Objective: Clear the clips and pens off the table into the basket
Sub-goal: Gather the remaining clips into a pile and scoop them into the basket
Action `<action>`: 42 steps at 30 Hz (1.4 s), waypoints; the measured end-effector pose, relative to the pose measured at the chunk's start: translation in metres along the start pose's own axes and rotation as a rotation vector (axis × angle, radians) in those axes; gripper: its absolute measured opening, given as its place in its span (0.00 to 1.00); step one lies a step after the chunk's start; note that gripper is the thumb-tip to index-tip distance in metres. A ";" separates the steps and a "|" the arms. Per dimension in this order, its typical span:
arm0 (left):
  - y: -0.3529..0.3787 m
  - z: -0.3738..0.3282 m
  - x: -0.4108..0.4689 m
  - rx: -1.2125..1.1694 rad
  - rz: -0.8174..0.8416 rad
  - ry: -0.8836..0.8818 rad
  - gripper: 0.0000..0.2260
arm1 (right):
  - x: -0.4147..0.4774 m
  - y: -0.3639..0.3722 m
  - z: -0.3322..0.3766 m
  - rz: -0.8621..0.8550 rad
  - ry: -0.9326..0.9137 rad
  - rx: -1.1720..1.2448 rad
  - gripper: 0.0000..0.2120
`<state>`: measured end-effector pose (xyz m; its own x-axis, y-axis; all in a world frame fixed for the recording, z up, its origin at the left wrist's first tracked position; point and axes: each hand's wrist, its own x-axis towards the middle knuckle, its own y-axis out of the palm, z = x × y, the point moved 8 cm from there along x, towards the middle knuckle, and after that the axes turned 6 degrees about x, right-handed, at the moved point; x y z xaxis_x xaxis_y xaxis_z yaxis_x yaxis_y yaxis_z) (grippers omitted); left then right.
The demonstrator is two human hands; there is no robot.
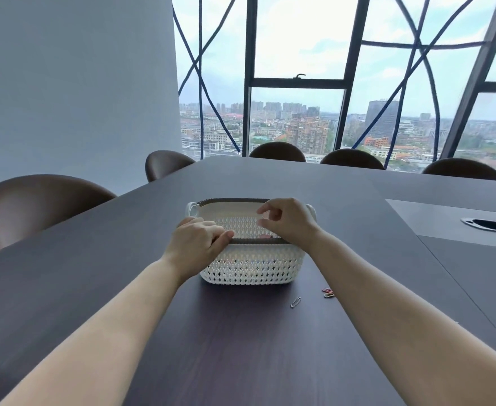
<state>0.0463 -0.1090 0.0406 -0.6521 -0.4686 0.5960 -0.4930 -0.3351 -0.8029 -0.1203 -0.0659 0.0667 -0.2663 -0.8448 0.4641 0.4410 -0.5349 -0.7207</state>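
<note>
Both forearms extended across the dark wood-grain bench to the basket.
The left hand gripped the white lattice basket's grey near rim. The right hand hovered above the opening, fingers curled; any held item undeterminable. A silver clip and coloured clips lay on the bench nearby.

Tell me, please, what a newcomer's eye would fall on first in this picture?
First, the white lattice basket mid-table, the left hand gripping its near rim, the right hand over its opening. Then the tall window behind, showing a city. Last, a silver paper clip and coloured paper clips lying on the dark table, near the basket's right front.
</note>
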 end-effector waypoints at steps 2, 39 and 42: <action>0.000 0.000 0.001 0.019 -0.001 0.000 0.28 | -0.001 0.000 0.001 0.008 -0.004 0.001 0.08; 0.163 -0.229 0.008 -0.125 0.741 0.163 0.36 | -0.206 -0.076 -0.222 0.430 0.504 -0.353 0.45; 0.169 -0.231 0.016 -0.150 0.755 0.194 0.35 | -0.184 -0.073 -0.219 0.362 0.391 -0.233 0.45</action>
<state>-0.1806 0.0157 -0.0831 -0.9228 -0.3704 -0.1063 0.0591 0.1365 -0.9889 -0.2909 0.1261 -0.0786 -0.4499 -0.8927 -0.0257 0.3741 -0.1623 -0.9131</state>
